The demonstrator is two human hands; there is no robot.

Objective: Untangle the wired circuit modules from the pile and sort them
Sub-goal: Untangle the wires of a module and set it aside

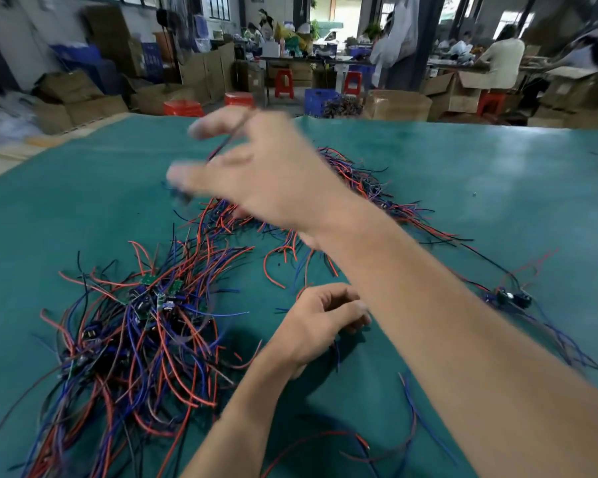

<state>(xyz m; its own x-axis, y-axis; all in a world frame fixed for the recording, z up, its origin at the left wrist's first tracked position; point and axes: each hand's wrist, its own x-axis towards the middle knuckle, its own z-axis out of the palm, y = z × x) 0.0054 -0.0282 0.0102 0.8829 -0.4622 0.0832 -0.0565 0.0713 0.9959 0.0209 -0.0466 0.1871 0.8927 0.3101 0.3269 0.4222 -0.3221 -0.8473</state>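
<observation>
Wired circuit modules with red, blue and black leads lie on a green table. A large pile with small green boards sits at the near left. A second tangle spreads behind my right arm. My right hand, blurred by motion, reaches across to the left above the table; a dark wire runs between its fingers and a small dark module hangs at the thumb tip. My left hand rests on the table with curled fingers, a blue wire coming out beneath it.
One separate module with long leads lies at the right. Loose wires trail along the near edge. Beyond the table stand cardboard boxes, red stools, a blue crate and seated people at a far bench.
</observation>
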